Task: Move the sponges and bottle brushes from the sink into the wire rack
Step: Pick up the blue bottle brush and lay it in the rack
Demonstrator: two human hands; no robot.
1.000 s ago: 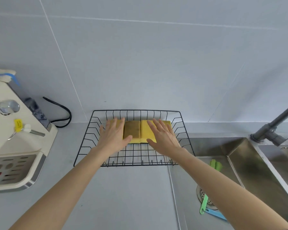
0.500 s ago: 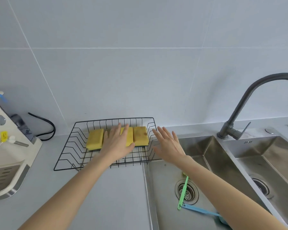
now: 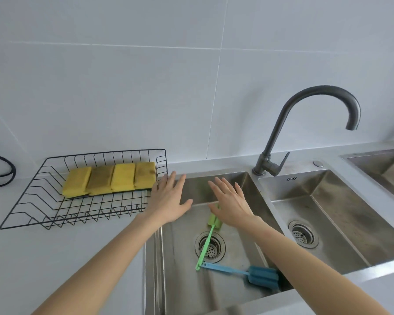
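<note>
The wire rack [image 3: 41, 201] is thin black-coated metal, matt. The four sponges [image 3: 110, 179] look like porous yellow foam, two with stained brownish tops. The sink [image 3: 243, 185] is brushed stainless steel, dull and streaked. The faucet [image 3: 289, 123] is dark grey metal with a satin finish. The green bottle brush [image 3: 206, 245] and blue bottle brush [image 3: 228, 270] have smooth plastic handles and foam-like heads. The wall tiles [image 3: 123, 87] look smooth.

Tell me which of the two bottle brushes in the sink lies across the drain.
The green bottle brush: its thin handle runs over the drain strainer, its head up by the right hand. The blue bottle brush lies clear of the drain, nearer the sink's front wall.
</note>
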